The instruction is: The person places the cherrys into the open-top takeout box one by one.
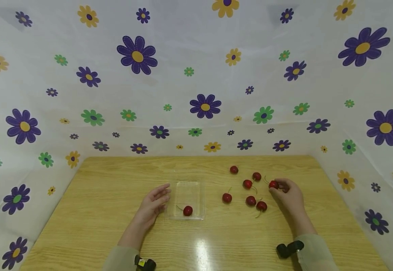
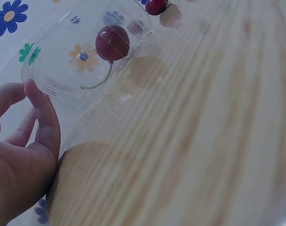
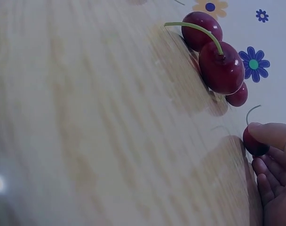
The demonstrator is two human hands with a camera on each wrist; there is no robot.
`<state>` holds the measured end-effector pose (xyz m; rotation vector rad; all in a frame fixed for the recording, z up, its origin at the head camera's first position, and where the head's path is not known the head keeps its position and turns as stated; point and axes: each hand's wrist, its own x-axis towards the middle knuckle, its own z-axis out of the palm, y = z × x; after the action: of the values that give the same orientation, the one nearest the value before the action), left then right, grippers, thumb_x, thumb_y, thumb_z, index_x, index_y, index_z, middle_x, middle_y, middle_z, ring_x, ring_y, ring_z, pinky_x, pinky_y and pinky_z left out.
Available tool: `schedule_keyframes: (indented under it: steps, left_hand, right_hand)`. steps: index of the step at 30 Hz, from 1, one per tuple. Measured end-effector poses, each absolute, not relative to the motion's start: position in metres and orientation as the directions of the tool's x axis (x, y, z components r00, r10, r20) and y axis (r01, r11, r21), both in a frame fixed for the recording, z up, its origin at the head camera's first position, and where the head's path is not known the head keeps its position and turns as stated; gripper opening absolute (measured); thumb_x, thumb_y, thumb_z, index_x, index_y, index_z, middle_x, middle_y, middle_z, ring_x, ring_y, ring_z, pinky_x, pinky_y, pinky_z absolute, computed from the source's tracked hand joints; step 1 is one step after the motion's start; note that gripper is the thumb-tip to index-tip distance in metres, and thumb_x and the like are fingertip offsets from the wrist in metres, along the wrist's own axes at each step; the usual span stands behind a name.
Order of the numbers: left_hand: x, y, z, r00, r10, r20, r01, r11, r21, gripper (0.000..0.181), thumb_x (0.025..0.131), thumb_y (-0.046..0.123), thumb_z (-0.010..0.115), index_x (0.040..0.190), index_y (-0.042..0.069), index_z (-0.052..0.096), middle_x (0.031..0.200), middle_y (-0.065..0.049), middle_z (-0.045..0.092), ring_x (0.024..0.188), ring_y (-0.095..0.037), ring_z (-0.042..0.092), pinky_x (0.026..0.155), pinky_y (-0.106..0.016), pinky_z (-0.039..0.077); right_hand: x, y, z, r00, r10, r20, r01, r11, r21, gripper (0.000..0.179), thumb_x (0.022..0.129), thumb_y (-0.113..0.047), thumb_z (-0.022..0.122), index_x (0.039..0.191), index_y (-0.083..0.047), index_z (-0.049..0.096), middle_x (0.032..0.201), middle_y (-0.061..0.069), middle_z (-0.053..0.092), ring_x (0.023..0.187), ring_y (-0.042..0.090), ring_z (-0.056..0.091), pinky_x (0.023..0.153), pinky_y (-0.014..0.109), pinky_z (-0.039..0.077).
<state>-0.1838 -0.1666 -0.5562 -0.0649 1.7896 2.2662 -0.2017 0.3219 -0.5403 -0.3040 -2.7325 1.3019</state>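
Note:
A clear plastic box (image 1: pixel 202 199) stands left of the table's middle, with one dark red cherry (image 1: pixel 188 210) inside near its front edge. My left hand (image 1: pixel 154 205) is at the box's left side with its fingers loosely extended; in the left wrist view its fingertips (image 2: pixel 31 87) are by the box's end, and I cannot tell whether they touch it. My right hand (image 1: pixel 289 195) pinches a cherry (image 1: pixel 273 184) between thumb and fingers, its stem pointing up. In the right wrist view that cherry (image 3: pixel 255 141) is partly covered by the thumb.
Several loose cherries with stems lie between the box and my right hand, among them a front one (image 1: pixel 261 206) and a back one (image 1: pixel 234 169). The wooden table (image 1: pixel 115 188) ends against a white flower-patterned cloth (image 1: pixel 169 90) at the back and sides.

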Motion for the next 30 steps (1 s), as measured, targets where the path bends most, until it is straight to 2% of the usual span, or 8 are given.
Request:
schedule_keyframes:
  steps: [4, 11, 18, 22, 26, 30]
  left_hand:
    - [-0.184, -0.166, -0.557, -0.968, 0.158, -0.197, -0.228, -0.211, 0.951, 0.054, 0.104, 0.0, 0.062, 0.156, -0.006, 0.044, 0.125, 0.004, 0.065, 0.102, -0.005, 0.063, 0.071, -0.016, 0.055]
    - [-0.185, -0.165, -0.556, -0.962, 0.151, -0.228, -0.257, -0.211, 0.943, 0.057, 0.104, 0.0, 0.063, 0.157, -0.004, 0.044, 0.125, 0.003, 0.063, 0.101, -0.006, 0.063, 0.071, -0.016, 0.055]
    - [-0.185, -0.166, -0.558, -0.967, 0.147, -0.209, -0.237, -0.205, 0.95, 0.055, 0.104, -0.001, 0.061, 0.156, -0.004, 0.045, 0.124, 0.003, 0.063, 0.101, -0.005, 0.063, 0.071, -0.017, 0.055]
    - [-0.184, -0.166, -0.557, -0.968, 0.149, -0.204, -0.232, -0.205, 0.951, 0.055, 0.104, -0.001, 0.061, 0.156, -0.005, 0.044, 0.124, 0.003, 0.064, 0.1, -0.005, 0.063, 0.071, -0.016, 0.055]
    - [-0.184, -0.166, -0.557, -0.967, 0.154, -0.205, -0.235, -0.21, 0.949, 0.056, 0.105, 0.0, 0.06, 0.157, -0.006, 0.042, 0.123, 0.005, 0.063, 0.1, -0.006, 0.063, 0.071, -0.016, 0.055]
    - [-0.183, -0.166, -0.556, -0.966, 0.154, -0.206, -0.236, -0.211, 0.949, 0.056, 0.105, -0.001, 0.059, 0.158, -0.006, 0.041, 0.124, 0.005, 0.063, 0.1, -0.006, 0.063, 0.071, -0.016, 0.054]
  right_hand:
    - [-0.202, 0.322, -0.542, -0.972, 0.234, 0.004, 0.146, 0.619, -0.772, 0.046, 0.1, -0.021, 0.076, 0.138, 0.001, 0.064, 0.132, 0.024, 0.067, 0.114, 0.026, 0.06, 0.084, 0.011, 0.042]
    - [-0.199, 0.32, -0.537, -0.97, 0.241, -0.031, 0.174, 0.602, -0.779, 0.047, 0.101, -0.023, 0.075, 0.141, -0.001, 0.063, 0.133, 0.024, 0.067, 0.117, 0.027, 0.059, 0.087, 0.016, 0.043]
    - [-0.198, 0.318, -0.533, -0.969, 0.245, -0.034, 0.179, 0.603, -0.778, 0.048, 0.101, -0.021, 0.076, 0.141, 0.001, 0.062, 0.131, 0.027, 0.066, 0.113, 0.027, 0.06, 0.08, 0.008, 0.041]
    - [-0.196, 0.312, -0.529, -0.968, 0.249, -0.027, 0.173, 0.584, -0.793, 0.046, 0.101, -0.019, 0.075, 0.14, 0.002, 0.063, 0.131, 0.027, 0.067, 0.105, 0.018, 0.062, 0.077, 0.004, 0.042]
    - [-0.195, 0.305, -0.525, -0.968, 0.246, -0.042, 0.174, 0.546, -0.82, 0.047, 0.101, -0.02, 0.075, 0.141, 0.0, 0.062, 0.132, 0.026, 0.066, 0.099, 0.006, 0.058, 0.079, 0.005, 0.044]
    - [-0.195, 0.298, -0.523, -0.971, 0.232, -0.051, 0.168, 0.518, -0.839, 0.05, 0.101, -0.024, 0.076, 0.143, -0.001, 0.061, 0.133, 0.023, 0.065, 0.099, 0.002, 0.056, 0.081, 0.006, 0.046]
